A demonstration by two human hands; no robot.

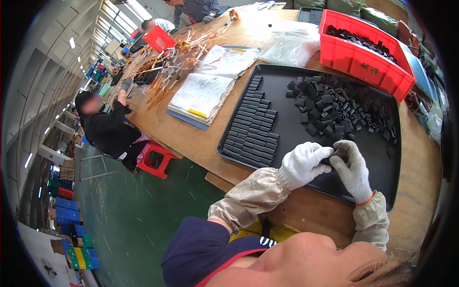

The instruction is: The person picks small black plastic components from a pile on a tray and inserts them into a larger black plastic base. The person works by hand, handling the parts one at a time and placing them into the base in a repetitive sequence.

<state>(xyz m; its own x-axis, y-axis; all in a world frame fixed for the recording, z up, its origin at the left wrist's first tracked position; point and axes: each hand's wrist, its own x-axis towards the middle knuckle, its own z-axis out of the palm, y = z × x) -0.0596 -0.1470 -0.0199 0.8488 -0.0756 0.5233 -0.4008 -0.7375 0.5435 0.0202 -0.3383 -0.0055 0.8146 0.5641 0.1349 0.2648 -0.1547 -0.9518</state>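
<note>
**Gloved hands meet over tray of black parts**

A long wooden workbench (201, 138) runs to the upper left of the frame. At centre, neat rows of black blocks (252, 126) fill a black tray (291, 129). Left hand (302, 164) and right hand (353, 168) pinch what seems one small black piece (334, 154), lower right.

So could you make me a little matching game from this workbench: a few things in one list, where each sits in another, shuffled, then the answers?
Things:
1. red crate
2. neat rows of black pieces
3. loose heap of black pieces
4. left hand

Places:
A. left part of the black tray
B. near edge of the tray, meeting the right hand
C. beyond the tray's far right corner
D. right part of the tray

Pairs: 1-C, 2-A, 3-D, 4-B
</note>
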